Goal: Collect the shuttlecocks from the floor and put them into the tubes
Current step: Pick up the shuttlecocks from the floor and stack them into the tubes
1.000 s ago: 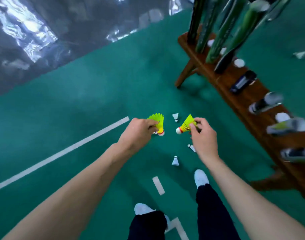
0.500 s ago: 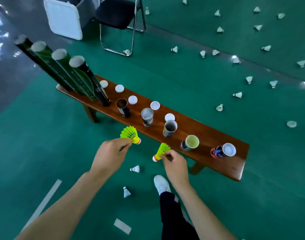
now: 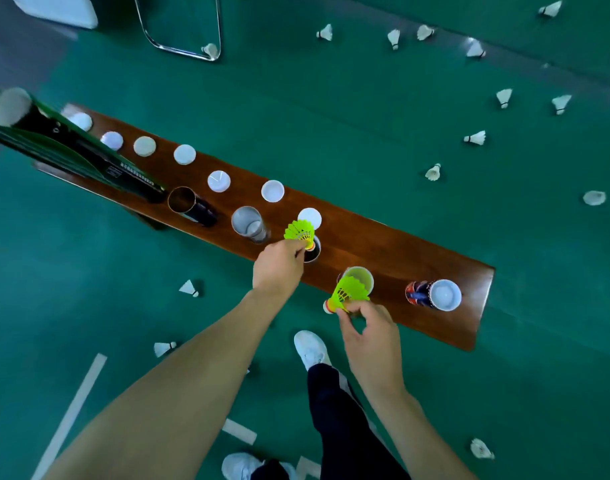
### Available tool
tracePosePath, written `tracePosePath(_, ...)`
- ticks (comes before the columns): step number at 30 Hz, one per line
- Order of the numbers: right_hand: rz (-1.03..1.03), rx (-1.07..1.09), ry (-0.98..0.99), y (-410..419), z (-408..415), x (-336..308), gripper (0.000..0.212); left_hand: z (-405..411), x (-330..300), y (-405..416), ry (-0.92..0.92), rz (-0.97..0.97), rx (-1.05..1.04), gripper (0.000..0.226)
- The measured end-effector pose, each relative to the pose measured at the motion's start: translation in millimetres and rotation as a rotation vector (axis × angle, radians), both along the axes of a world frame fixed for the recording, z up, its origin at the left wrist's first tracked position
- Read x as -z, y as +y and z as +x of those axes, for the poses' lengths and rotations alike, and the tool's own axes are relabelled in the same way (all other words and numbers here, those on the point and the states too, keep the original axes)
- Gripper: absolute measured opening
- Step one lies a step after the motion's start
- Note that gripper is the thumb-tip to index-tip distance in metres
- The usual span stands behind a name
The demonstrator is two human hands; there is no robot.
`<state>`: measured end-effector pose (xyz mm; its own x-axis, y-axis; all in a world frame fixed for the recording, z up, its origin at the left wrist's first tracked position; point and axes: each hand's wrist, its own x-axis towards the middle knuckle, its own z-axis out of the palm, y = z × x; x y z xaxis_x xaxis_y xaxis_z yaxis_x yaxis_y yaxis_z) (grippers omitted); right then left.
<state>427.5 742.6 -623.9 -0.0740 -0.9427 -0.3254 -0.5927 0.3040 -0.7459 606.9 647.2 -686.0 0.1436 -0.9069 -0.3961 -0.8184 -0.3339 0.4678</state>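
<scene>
My left hand (image 3: 278, 268) pinches a yellow-green shuttlecock (image 3: 299, 232) right above the mouth of a dark open tube (image 3: 314, 252) on the wooden bench (image 3: 383, 244). My right hand (image 3: 369, 336) pinches a second yellow-green shuttlecock (image 3: 347, 293), cork pointing left, in front of a tube with a yellow-green inside (image 3: 359, 277). Two more open tubes (image 3: 182, 200) (image 3: 246, 220) stand to the left, and a red-and-blue tube (image 3: 435, 294) stands at the right end. Several white shuttlecocks lie on the green floor, such as one (image 3: 475, 138) beyond the bench and one (image 3: 189, 288) near my left arm.
White lids (image 3: 185, 154) lie in a row along the bench's far edge. Tall capped tubes (image 3: 54, 140) lean at the bench's left end. A metal chair frame (image 3: 182, 32) stands at the top left. My feet (image 3: 310, 348) stand close to the bench, beside white floor lines (image 3: 71, 414).
I have stepped closer to the bench. My left hand moved its shuttlecock over the dark tube's mouth, and my right hand brought its shuttlecock up to the yellow-green tube.
</scene>
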Motion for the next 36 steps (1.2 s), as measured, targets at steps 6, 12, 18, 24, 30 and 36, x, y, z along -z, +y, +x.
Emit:
tracePosePath(6, -0.055, 0.03, 0.096, -32.5, -22.0, 10.9, 0.011, -10.9, 8.6, 5.5, -0.016, 0.125, 0.001, 0.048)
tracePosePath(12, -0.094, -0.181, 0.16, -81.8, -5.5, 24.9, 0.019, 18.1, 2.9, 51.6, 0.086, 0.125, -0.213, 0.032)
tracePosePath(18, -0.061, -0.292, 0.169, -108.7, 37.3, 45.2, 0.019, 62.0, 0.6, 101.0, 0.013, 0.232, -0.401, 0.023)
tracePosePath(24, 0.005, -0.443, 0.287, -114.5, 55.7, 67.5, 0.032, 92.5, -10.3, 144.1, 0.083, 0.293, -0.539, 0.018)
tracePosePath(30, -0.054, -0.444, 0.254, -104.6, 59.0, 55.6, 0.024, 115.5, -33.6, 171.6, 0.075, 0.317, -0.588, 0.022)
tracePosePath(36, -0.121, -0.379, 0.086, -74.3, 67.6, 23.0, 0.016, 115.0, -69.0, 148.8, 0.12, 0.325, -0.535, 0.032)
